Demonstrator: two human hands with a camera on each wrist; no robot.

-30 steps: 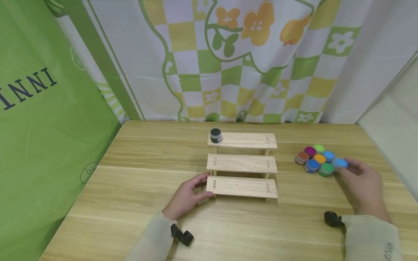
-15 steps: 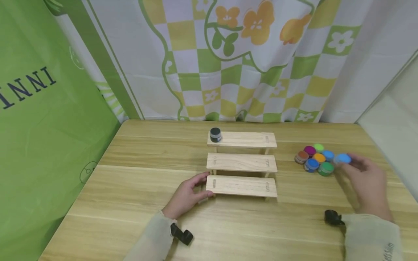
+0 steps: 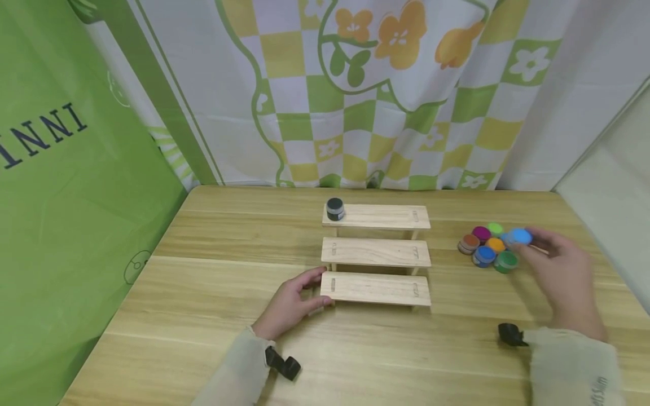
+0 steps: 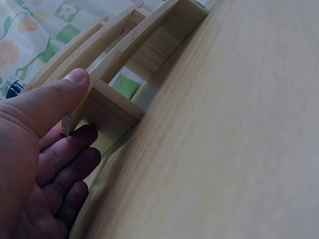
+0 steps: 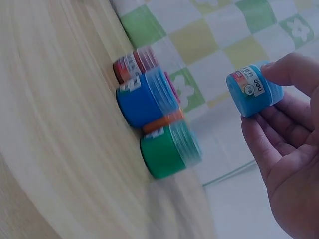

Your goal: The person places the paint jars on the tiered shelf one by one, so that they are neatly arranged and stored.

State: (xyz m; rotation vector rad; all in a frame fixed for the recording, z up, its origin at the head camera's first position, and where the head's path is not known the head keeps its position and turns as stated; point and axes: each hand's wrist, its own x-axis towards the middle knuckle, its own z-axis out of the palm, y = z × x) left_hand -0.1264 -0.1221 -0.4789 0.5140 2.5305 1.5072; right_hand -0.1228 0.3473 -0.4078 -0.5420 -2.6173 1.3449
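My right hand pinches a light-blue paint jar between thumb and fingers, held above the tabletop. Beside it stands a cluster of paint jars: green, dark blue, orange, brown, purple and light green. Another light-blue jar is mostly hidden behind the held one. At the left end of a three-tier wooden rack, my left hand grips the lowest board, thumb at its front edge and fingers beneath. A black paint jar stands on the top tier's left end.
The rack stands mid-table on the wooden tabletop, left of the jar cluster. A patterned curtain hangs behind the table's back edge. Green fabric borders the left side, and a pale wall the right.
My right hand has lifted the light-blue jar off the table, first drawing it slightly right, then bringing it left above the cluster. My left hand stays at the rack.
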